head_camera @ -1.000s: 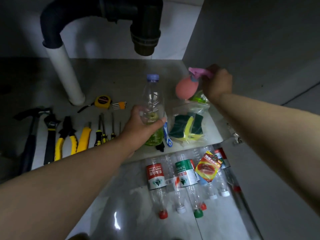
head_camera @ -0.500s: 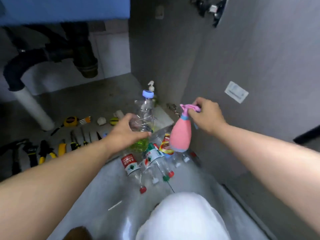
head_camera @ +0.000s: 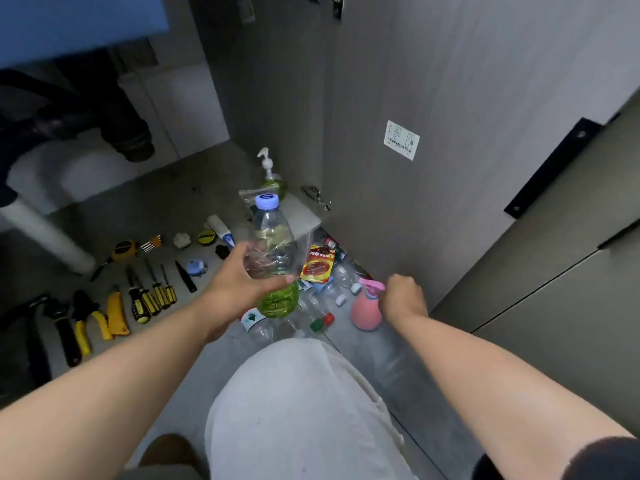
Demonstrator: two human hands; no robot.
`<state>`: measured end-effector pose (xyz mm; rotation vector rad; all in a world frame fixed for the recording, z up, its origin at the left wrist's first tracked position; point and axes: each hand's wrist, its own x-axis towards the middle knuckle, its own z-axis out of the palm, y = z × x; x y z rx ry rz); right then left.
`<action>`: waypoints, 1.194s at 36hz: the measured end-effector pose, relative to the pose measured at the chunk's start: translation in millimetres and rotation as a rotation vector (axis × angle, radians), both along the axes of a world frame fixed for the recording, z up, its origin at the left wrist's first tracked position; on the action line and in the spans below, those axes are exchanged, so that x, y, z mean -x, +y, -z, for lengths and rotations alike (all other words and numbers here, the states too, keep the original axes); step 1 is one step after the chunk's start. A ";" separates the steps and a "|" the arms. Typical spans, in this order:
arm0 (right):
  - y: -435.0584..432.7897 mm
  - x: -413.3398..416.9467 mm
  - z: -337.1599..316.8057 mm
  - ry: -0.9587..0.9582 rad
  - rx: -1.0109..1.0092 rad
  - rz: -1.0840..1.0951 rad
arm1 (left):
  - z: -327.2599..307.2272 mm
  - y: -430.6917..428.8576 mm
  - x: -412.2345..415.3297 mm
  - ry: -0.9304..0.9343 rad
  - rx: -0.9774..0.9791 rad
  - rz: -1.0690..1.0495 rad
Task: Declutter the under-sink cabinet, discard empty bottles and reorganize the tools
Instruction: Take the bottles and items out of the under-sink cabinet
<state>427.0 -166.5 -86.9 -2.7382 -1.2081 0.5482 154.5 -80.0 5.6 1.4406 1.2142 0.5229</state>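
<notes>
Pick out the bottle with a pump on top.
The green bottle standing farthest back by the cabinet wall; the others have screw caps or a trigger.

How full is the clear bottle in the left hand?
Partly full: green liquid fills only the bottom of the clear bottle; the rest is see-through. Blue cap on.

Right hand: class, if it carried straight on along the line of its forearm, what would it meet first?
Past the pink spray bottle that it grips, the right hand would probably first meet the heap of empty plastic bottles. Depth is unclear.
</notes>
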 end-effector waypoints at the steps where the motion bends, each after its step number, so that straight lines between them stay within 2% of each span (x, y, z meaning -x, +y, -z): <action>1: 1.6 0.7 4.4 0.003 0.003 0.008 | 2.8 0.2 1.8 -0.001 0.008 0.004; 7: 11.6 -3.2 24.9 0.041 -0.027 0.018 | 13.0 3.5 6.7 0.042 0.019 0.028; 12: 8.5 -2.3 17.5 -0.132 -0.035 -0.110 | 16.4 5.9 1.7 0.082 0.022 0.064; 14: 8.6 -0.2 7.1 -0.124 -0.144 -0.135 | 16.6 5.9 -1.3 0.113 0.003 0.100; 15: 10.6 2.8 -0.5 -0.038 -0.241 -0.152 | 17.0 6.0 -3.3 0.124 -0.013 0.117; 16: 13.7 6.3 -11.1 0.133 -0.357 -0.160 | 17.0 5.8 -5.4 0.137 -0.033 0.136; 18: 19.5 16.8 -38.8 0.664 -0.535 -0.119 | 15.7 5.2 -10.1 0.160 -0.066 0.178; 19: 20.8 21.2 -51.4 0.884 -0.553 -0.110 | 14.8 4.4 -12.7 0.173 -0.077 0.204; 20: 21.8 24.3 -61.7 1.014 -0.533 -0.133 | 14.0 3.1 -15.5 0.192 -0.091 0.233; 23: 20.3 32.2 -84.4 1.106 -0.525 -0.280 | 14.4 -2.5 -22.3 0.254 -0.160 0.324; 26: 14.1 36.4 -92.1 1.070 -0.596 -0.335 | 15.6 -8.1 -23.2 0.304 -0.199 0.400; 31: 3.1 31.7 -84.1 0.910 -0.631 -0.259 | 16.4 -8.1 -13.4 0.397 -0.286 0.401; 34: -4.1 27.9 -69.3 0.721 -0.555 -0.248 | 18.0 1.0 -1.9 0.436 -0.299 0.377; 38: -13.2 22.4 -33.8 0.368 -0.323 -0.317 | 25.3 13.7 17.1 0.473 -0.252 0.365; 43: -21.2 15.6 15.8 0.285 -0.206 -0.312 | 35.3 22.2 39.6 0.461 -0.210 0.370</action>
